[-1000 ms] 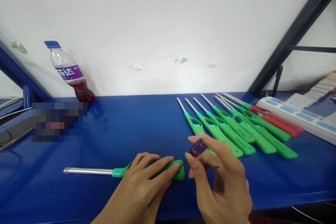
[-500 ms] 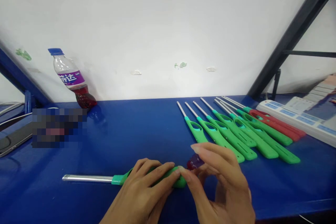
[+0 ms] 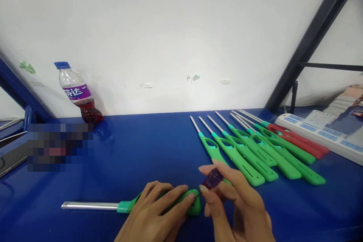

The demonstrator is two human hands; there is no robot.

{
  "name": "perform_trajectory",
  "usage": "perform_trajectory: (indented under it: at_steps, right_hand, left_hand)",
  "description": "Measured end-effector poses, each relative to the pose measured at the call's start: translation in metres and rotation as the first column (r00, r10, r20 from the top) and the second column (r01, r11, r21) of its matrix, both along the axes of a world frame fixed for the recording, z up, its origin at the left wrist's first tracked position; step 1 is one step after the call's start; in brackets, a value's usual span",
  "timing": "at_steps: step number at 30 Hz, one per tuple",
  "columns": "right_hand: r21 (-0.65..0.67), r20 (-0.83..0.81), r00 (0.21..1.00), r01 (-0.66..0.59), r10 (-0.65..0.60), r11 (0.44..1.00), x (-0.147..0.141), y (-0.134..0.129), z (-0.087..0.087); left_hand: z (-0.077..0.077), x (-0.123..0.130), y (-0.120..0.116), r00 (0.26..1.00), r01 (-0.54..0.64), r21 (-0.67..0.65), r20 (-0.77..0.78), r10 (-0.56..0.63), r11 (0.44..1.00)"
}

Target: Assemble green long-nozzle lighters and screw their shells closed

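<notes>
A long-necked green lighter lies crosswise near the table's front, its metal tube pointing left. My left hand is wrapped over its handle, pressing it on the table and hiding much of it. My right hand pinches a short screwdriver with a translucent purple-red handle between thumb and fingers. The screwdriver is tilted, its thin dark shaft reaching the end of the lighter's handle beside my left fingertips. Whether the tip sits in a screw is too small to tell.
Several green lighters and two red ones lie in a slanted row at right, beside a white power strip. A drink bottle leans on the wall at back left, near a phone and a blurred patch.
The screwdriver has tilted and its thin shaft now shows against the handle's end; my right thumb has drawn back from there. My left hand keeps its hold. The view has shifted slightly.
</notes>
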State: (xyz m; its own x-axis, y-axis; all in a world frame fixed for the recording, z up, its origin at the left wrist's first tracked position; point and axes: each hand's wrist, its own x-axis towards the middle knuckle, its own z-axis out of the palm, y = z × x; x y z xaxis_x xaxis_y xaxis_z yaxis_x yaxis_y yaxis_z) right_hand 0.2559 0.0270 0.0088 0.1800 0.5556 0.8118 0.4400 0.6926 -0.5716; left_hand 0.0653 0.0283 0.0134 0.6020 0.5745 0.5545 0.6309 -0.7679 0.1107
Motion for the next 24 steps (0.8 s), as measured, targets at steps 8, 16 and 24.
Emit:
perform_trajectory:
  at_steps: [8,16,24]
  right_hand:
    - [0.011,-0.042,0.999,-0.023,0.023,1.000,-0.0036,-0.0031,0.0038]
    - [0.045,0.011,0.999,-0.042,0.042,0.998,0.0034,0.0003,0.0049]
    - [-0.043,-0.049,0.998,0.031,-0.033,0.999,-0.0034,-0.0015,0.0043]
  left_hand:
    - [0.0061,0.0021,0.0022,1.000,0.005,0.092,-0.009,-0.004,0.996]
    - [0.0079,0.0044,0.0037,1.000,-0.008,0.139,0.004,0.008,0.990]
    - [0.0062,0.0024,0.0058,1.000,-0.008,0.164,-0.006,0.009,0.986]
